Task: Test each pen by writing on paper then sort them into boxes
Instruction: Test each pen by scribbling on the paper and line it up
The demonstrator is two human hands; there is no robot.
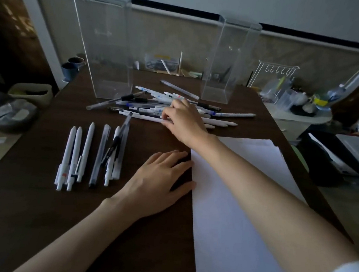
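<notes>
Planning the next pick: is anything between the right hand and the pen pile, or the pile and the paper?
Nothing visible does. The right hand touches the pen pile, and only bare table lies between pile and paper.

1. You're working in dim, bluish light w/ no hard shadows; the dark table [36, 221] swallows detail.
2. Brightest bits: paper [233, 205] & pale board [207, 1] up top.
3. Your right hand [184, 119] looks slightly motion-blurred.
4. Wide-angle lens bends the edges; bg clutter is soft.
</notes>
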